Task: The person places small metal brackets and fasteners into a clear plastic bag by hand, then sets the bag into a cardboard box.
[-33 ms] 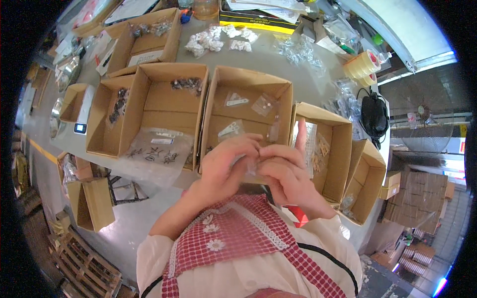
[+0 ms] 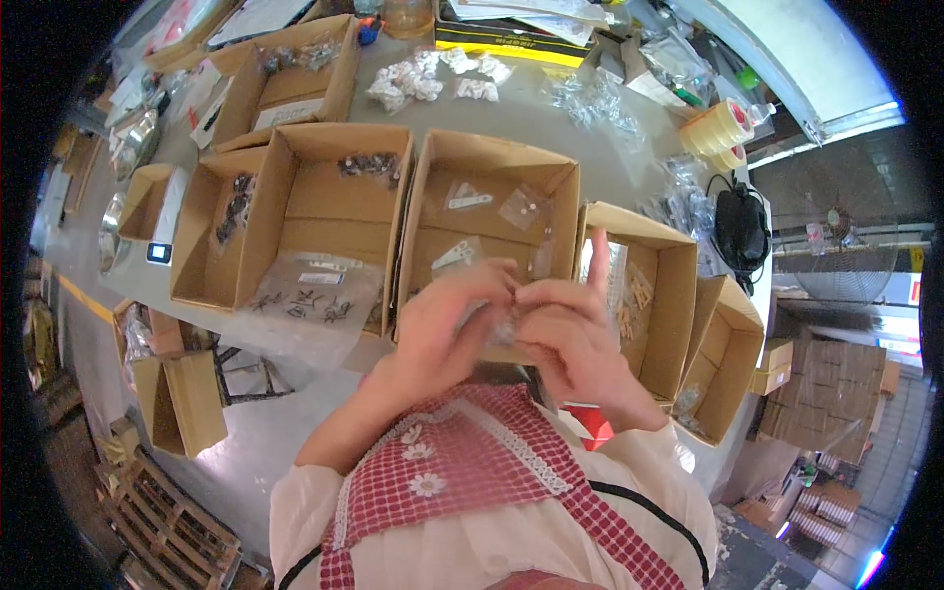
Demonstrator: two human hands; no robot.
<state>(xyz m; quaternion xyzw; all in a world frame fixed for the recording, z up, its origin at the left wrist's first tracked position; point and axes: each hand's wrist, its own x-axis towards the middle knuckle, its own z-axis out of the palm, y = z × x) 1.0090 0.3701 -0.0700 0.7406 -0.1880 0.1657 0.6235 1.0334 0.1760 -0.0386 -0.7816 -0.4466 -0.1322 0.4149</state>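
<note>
My left hand (image 2: 455, 320) and my right hand (image 2: 572, 334) meet in front of my apron, above the near edge of the middle cardboard box (image 2: 497, 147). Both hands are closed, with fingertips pinching a small clear plastic bag (image 2: 504, 329) between them. The right index finger points up and away. What the bag holds is hidden by fingers and blur. Just beyond my left hand, a small bag with a white plate-like part (image 2: 454, 256) lies in that box. Farther in are another bagged white part (image 2: 469, 201) and a small clear bag (image 2: 522, 207).
Left stands a box (image 2: 339, 221) with dark small parts and a large clear bag (image 2: 317, 300) over its near edge. To the right, a box (image 2: 661, 344) holds bagged wooden pieces (image 2: 635, 300). White bundles (image 2: 405, 84), clear packets (image 2: 595, 103) and tape rolls (image 2: 716, 128) lie behind.
Both hands stay almost in place, with slight finger movement around the clear bag. The right hand has shifted a little, and more of the bag shows between the fingers.
</note>
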